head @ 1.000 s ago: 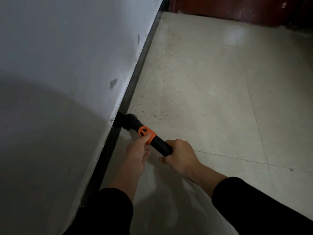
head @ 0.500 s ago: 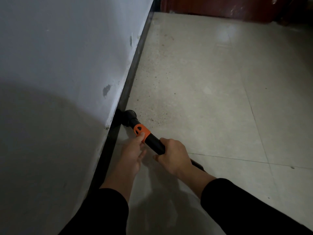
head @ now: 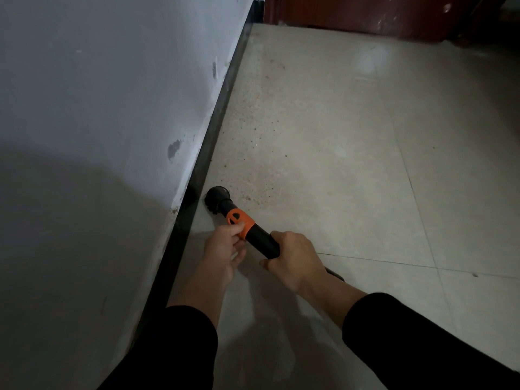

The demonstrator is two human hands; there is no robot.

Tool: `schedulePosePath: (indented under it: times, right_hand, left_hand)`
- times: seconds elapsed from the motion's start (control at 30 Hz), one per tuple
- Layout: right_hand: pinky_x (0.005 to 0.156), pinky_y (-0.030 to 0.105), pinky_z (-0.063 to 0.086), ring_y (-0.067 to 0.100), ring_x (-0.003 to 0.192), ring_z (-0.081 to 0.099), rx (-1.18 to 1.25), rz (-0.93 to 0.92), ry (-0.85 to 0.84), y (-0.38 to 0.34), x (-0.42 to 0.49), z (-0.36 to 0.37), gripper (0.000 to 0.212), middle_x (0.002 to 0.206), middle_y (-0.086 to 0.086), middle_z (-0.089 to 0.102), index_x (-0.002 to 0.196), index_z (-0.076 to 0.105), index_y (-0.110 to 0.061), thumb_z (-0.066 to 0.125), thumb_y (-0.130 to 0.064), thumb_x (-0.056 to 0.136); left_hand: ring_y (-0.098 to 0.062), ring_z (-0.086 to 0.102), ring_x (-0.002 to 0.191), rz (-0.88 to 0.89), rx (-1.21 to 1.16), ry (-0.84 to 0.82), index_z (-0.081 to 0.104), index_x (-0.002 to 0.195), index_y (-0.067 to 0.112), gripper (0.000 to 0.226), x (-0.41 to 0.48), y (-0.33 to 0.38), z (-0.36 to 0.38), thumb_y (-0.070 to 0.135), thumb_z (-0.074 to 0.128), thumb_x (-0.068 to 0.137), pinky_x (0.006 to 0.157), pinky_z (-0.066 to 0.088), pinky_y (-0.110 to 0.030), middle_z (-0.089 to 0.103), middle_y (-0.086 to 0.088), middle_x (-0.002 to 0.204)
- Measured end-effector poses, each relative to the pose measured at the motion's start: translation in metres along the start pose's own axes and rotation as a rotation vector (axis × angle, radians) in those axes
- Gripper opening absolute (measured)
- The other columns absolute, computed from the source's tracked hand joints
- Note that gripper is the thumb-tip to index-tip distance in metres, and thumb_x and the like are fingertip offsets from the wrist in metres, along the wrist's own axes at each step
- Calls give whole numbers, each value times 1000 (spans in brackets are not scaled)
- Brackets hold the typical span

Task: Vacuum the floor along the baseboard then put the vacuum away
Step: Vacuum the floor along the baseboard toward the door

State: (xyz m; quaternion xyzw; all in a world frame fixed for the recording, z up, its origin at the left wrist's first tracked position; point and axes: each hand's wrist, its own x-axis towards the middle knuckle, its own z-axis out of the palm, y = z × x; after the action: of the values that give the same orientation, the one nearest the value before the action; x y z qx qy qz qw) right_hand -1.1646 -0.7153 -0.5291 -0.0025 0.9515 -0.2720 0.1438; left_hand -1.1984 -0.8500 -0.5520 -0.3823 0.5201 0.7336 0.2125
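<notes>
A black vacuum tube (head: 261, 239) with an orange collar (head: 240, 219) ends in a round black brush nozzle (head: 216, 199). The nozzle rests on the pale tiled floor (head: 337, 164), a short gap from the black baseboard (head: 222, 108). My left hand (head: 225, 249) pinches the tube at the orange collar from the wall side. My right hand (head: 295, 256) grips the tube just behind it. The rest of the vacuum is hidden behind my right forearm.
A white scuffed wall (head: 112, 94) runs along the left above the baseboard. Dark specks of dirt (head: 253, 153) lie on the floor beside the baseboard ahead of the nozzle. A dark red door (head: 365, 15) stands at the far end.
The nozzle has come away from the baseboard and now sits a little out on the floor. Both hands keep their hold on the tube.
</notes>
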Motion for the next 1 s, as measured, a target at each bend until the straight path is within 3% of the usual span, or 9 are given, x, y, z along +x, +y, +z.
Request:
schedulePosePath:
  times: [0.13, 0.37, 0.6, 0.8, 1.0]
  right_hand:
    - [59, 26, 40, 22, 72, 59, -2, 23, -8, 7, -9, -7, 14, 76, 2, 60, 89, 62, -12, 67, -19, 78]
    - [63, 29, 46, 24, 74, 62, -16, 70, -12, 20, -18, -22, 14, 78, 6, 64, 89, 64, -11, 68, -19, 77]
    - [52, 26, 35, 23, 71, 59, -31, 89, -1, 29, -25, -31, 12, 71, 3, 57, 82, 60, -14, 69, -20, 76]
    - [62, 28, 45, 25, 75, 62, -57, 113, 15, 38, -30, -40, 16, 77, 7, 64, 89, 65, -12, 70, -21, 76]
    - [60, 26, 44, 22, 73, 62, -50, 131, 26, 46, -32, -45, 18, 79, 7, 65, 92, 66, -12, 70, -20, 77]
  left_hand:
    - [-13, 59, 95, -10, 2, -2, 57, 108, 16, 19, -6, -6, 6, 20, 62, 90, 75, 44, -28, 64, -3, 98]
    - [-12, 60, 89, -14, 14, -6, 60, 106, 16, 17, -15, -14, 27, 19, 63, 89, 72, 47, -26, 64, -1, 92]
    - [-13, 62, 91, -1, 33, -2, 63, 112, 14, 24, -20, -21, 38, 19, 66, 88, 67, 48, -25, 68, -5, 105]
    - [-12, 63, 88, -11, 45, -1, 63, 113, 12, 27, -22, -27, 52, 21, 68, 87, 64, 48, -25, 68, -5, 105]
    - [-14, 64, 92, -13, 53, 2, 63, 110, 11, 27, -20, -31, 63, 21, 69, 86, 65, 48, -25, 69, -6, 104]
